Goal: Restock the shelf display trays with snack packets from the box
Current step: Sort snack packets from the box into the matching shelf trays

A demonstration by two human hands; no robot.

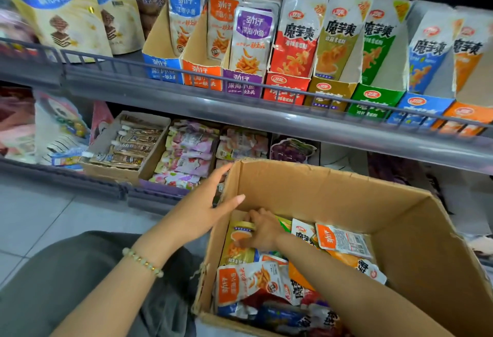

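right hand (262, 230) pinches gold packet (238, 240) in box (333, 192) | left hand (202, 203) flat, steadying left wall | risk: lift likely drags loose packets (250, 280) out

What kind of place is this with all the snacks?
Most likely a shop's snack aisle. Grey metal shelves carry rows of colourful cardboard display trays packed with snack packets, and a right hand grips a gold snack packet inside a big brown cardboard box of loose stock.
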